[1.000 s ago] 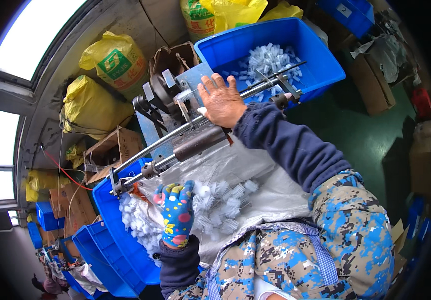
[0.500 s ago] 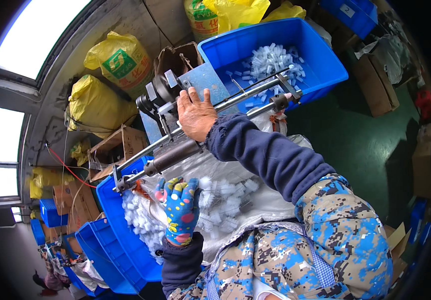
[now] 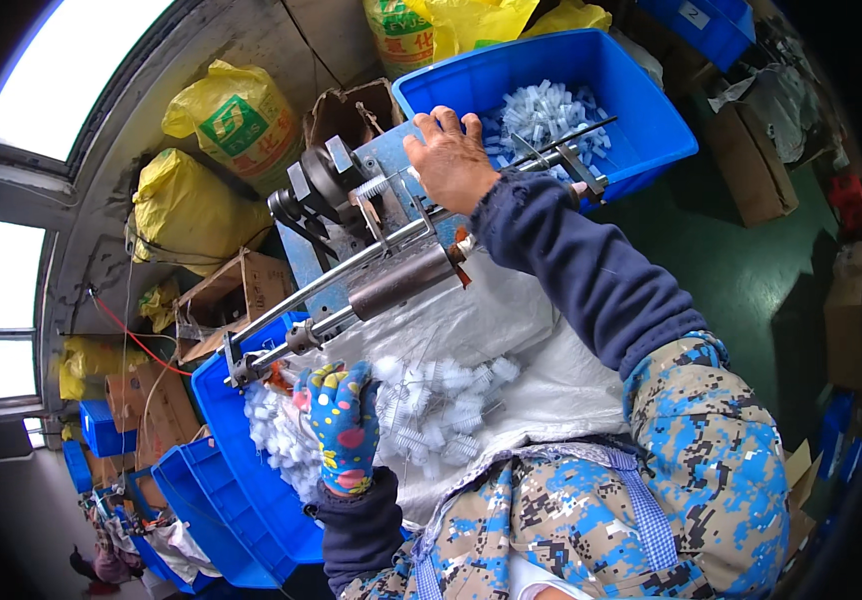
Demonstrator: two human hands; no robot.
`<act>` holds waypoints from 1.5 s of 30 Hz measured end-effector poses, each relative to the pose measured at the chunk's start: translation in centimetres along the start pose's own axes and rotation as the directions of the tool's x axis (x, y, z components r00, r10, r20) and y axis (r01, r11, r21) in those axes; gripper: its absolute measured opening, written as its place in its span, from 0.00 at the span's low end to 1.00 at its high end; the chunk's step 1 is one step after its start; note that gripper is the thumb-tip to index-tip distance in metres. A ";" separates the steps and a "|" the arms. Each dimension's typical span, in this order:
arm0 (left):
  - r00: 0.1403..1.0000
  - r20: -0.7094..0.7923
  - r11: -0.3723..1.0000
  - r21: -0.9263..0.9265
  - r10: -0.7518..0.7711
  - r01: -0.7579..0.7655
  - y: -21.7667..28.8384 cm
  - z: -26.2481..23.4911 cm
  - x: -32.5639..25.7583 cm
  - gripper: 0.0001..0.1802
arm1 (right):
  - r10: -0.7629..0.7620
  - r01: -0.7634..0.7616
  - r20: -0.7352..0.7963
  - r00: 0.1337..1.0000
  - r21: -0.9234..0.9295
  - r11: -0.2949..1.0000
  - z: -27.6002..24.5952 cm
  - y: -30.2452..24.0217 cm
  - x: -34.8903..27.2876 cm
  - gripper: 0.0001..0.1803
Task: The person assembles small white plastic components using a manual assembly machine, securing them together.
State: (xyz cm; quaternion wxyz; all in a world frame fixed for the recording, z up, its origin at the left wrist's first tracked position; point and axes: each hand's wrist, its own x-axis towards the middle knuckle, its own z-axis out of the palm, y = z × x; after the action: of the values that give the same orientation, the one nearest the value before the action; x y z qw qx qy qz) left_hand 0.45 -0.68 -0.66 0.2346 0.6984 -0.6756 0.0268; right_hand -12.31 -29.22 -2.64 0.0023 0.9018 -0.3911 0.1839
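My bare right hand (image 3: 454, 165) is over the right part of a bench machine's rails, its fingers bent; whatever they grip is hidden. To its left, a small white bristle brush (image 3: 371, 187) sits at the machine's dark round head (image 3: 329, 180). Below the hand, a dark metal cylinder (image 3: 403, 284) rides on a steel rod. My left hand (image 3: 343, 425), in a blue dotted glove, is closed beside a heap of white wire-stemmed brushes (image 3: 441, 405) on the white sheet over my lap. What its fingers hold, if anything, cannot be made out.
A blue bin (image 3: 651, 120) with white cylindrical brush pieces (image 3: 551, 115) stands at the far right. Another blue bin (image 3: 226, 420) with white pieces is at my left. Yellow sacks (image 3: 186, 210) and an open cardboard box (image 3: 251, 290) line the wall.
My right hand has moved right along the rails, away from the machine head, uncovering the white brush. The dark cylinder and thin rod have shifted right too. My left hand has moved slightly left.
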 end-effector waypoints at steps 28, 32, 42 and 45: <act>0.919 0.390 0.989 0.105 0.058 -0.107 4.0 3.6 0.5 0.27 | -0.230 0.236 -0.069 0.971 0.090 0.968 -2.3 -4.3 -1.9 0.05; 0.857 0.513 0.993 0.073 0.044 -0.095 0.7 6.8 -1.0 0.15 | -0.161 0.161 0.020 0.987 0.008 0.987 0.8 -4.6 1.4 0.09; 0.983 0.181 0.995 -0.084 -0.033 0.049 -1.6 4.3 -0.9 0.13 | -0.113 0.106 0.181 0.977 0.048 0.993 1.8 -4.3 1.5 0.11; 0.981 0.168 0.986 -0.118 -0.097 0.118 -0.5 2.9 -0.4 0.14 | -0.107 0.099 0.226 0.968 0.044 0.994 1.8 -4.6 1.8 0.11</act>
State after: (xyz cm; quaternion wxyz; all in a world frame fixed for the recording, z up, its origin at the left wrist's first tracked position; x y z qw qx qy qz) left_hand 0.08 -1.36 -3.53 0.2245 0.7174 -0.6539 -0.0858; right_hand -7.38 -27.58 -3.09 -0.0478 0.9359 -0.3383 0.0852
